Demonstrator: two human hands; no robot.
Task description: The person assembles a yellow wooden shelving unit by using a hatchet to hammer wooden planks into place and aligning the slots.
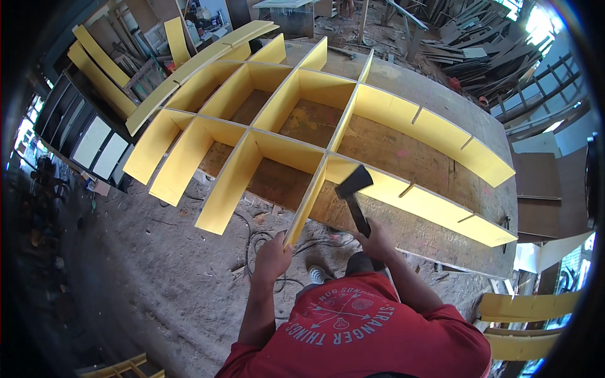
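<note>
A grid of slotted, interlocking yellow boards (322, 86) stands on edge on a worn wooden worktable (416, 151). My left hand (273, 256) is closed round the near end of one yellow board (305, 205), which juts past the table's edge toward me. In my right hand (376, 240) is a hatchet (354, 183), gripped by its dark handle. Its head is raised, close to the crossing of that board with a long slotted yellow board (428, 203) running right. Whether the hatchet head touches the board I cannot tell.
A long curved yellow board (200, 70) lies along the grid's far left. Loose yellow boards (104, 63) lean behind it. A cable (247, 255) coils on the dusty floor. Scrap wood (469, 63) is heaped at the back right; curved yellow pieces (526, 308) sit at the lower right.
</note>
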